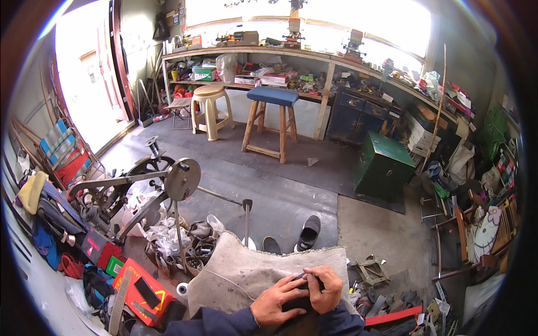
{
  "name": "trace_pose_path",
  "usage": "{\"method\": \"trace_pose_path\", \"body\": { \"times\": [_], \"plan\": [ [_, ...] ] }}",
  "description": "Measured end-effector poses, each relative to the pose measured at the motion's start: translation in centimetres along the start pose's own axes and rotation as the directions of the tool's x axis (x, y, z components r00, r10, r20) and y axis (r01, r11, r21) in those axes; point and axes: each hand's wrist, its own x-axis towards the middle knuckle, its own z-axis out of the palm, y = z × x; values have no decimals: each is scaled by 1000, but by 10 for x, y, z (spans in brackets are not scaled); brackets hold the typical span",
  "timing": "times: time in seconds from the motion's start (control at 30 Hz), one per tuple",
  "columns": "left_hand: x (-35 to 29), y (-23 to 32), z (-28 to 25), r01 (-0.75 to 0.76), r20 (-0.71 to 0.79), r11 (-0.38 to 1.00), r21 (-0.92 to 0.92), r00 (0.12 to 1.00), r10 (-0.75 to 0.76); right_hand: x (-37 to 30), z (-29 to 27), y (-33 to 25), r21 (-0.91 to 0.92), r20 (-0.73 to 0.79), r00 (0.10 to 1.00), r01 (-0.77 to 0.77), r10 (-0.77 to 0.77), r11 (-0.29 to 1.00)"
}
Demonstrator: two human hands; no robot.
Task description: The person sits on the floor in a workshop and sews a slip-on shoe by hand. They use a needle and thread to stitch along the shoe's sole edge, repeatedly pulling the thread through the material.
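Note:
A beige cloth (224,280) lies spread over my lap, with a thin pale cord (231,278) on it. On the cloth, between my hands, sits a black piece (296,304), mostly covered by my fingers; its kind cannot be made out. My left hand (278,301) grips this black piece from the left, fingers bent across its top. My right hand (325,289) is closed at its upper right side, thumb and fingertips pinched together close to the left fingertips. What the pinch holds is too small or hidden to name. Past the cloth's far edge show my dark shoes (308,232).
A hand-cranked machine with a metal wheel (182,178) stands left, above a heap of plastic bags and parts (174,241). A phone (147,292) rests on a red box (137,274). Right are scraps and a red strip (394,316). Farther off stand a green chest (384,165) and blue-topped stool (273,96).

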Motion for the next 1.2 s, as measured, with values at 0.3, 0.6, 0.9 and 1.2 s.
{"method": "trace_pose_path", "body": {
  "times": [0.3,0.6,0.9,1.2],
  "plan": [
    [0,4,-3,50,-5,998,-39,999,-50,-4,-2,2,196,-26,975,-210,219,958],
    [-1,4,-11,63,-60,998,19,996,-61,-24,-55,54,875,-190,670,-215,717,433],
    [1,16,-14,104,-24,994,35,994,-103,-86,-114,106,883,-330,500,-137,801,449],
    [31,59,-33,96,125,970,225,984,-126,-145,-101,147,796,-159,471,-458,867,395]
  ]
}}
